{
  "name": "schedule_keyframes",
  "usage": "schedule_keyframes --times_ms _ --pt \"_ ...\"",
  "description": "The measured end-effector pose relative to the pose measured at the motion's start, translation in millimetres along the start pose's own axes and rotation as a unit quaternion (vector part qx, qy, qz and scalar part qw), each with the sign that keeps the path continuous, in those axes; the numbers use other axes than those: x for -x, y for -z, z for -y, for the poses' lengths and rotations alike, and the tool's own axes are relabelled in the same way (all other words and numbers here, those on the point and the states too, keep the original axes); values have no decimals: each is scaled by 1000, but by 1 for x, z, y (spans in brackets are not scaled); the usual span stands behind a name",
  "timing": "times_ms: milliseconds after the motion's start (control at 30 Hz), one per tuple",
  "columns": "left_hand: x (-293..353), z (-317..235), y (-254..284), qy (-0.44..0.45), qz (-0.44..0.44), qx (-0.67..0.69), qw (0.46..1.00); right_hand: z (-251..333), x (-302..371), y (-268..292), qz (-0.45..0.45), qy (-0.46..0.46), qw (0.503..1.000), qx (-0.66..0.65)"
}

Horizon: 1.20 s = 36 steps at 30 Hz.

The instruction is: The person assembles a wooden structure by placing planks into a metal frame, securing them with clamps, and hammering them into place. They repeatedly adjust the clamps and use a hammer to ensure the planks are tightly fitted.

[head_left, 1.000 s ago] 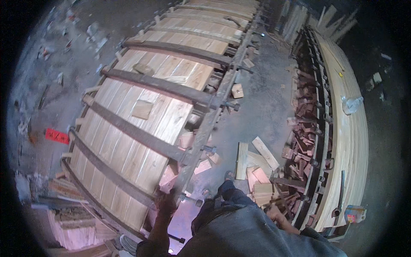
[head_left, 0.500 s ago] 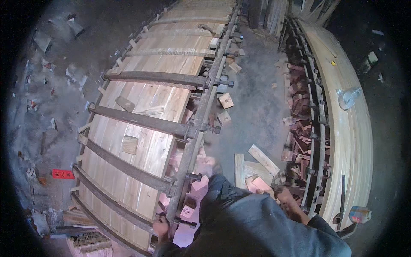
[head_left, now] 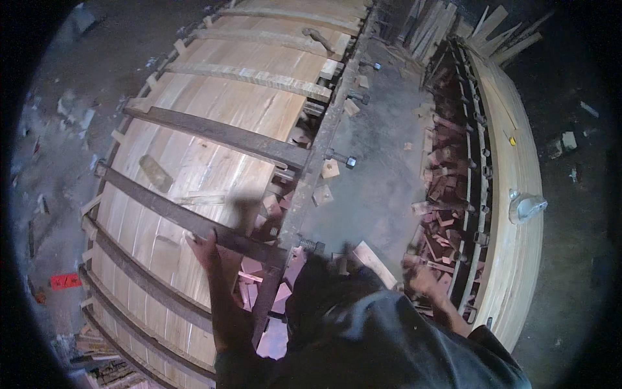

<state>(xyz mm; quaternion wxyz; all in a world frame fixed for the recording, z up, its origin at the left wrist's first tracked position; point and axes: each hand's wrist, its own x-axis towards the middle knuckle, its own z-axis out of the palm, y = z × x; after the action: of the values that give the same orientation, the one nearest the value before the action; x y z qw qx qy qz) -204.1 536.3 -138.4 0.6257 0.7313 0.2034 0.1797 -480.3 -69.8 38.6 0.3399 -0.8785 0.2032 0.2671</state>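
Dim work area, outer edges near black. Grey floor (head_left: 372, 194), dusty-looking, patchy; pale litter (head_left: 76, 120) strewn along left side, red slip (head_left: 65, 281) lower left. Narrow boards (head_left: 431, 29) bunched upright at far end. Long pale board stack (head_left: 508, 259) at right. Pinkish light low centre.

A red slip (head_left: 65, 281) lies at left, and clear plastic (head_left: 528, 209) rests on the right-hand pale boards (head_left: 508, 259).

At left, dark crossbars (head_left: 214, 133) interrupt passage across the wooden panel (head_left: 194, 162), with open strips between them. Bolts (head_left: 341, 158) jut into the open middle floor (head_left: 372, 178); wood scraps (head_left: 442, 188) crowd its right side.
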Motion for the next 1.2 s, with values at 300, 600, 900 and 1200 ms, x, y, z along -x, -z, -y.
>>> schedule_keyframes --times_ms 300,600,900,1200 --pt "-31 -68 -120 229 -66 -416 878 -22 -103 57 -148 5 989 -20" --pt "-32 -98 -126 225 -193 -498 815 158 -388 249 -140 80 947 -279" --pt "-25 -18 -84 123 -195 -495 838 317 -781 358 -246 278 928 -39" --pt "-56 -75 -122 240 -198 -531 788 394 -896 394 12 168 971 -167"
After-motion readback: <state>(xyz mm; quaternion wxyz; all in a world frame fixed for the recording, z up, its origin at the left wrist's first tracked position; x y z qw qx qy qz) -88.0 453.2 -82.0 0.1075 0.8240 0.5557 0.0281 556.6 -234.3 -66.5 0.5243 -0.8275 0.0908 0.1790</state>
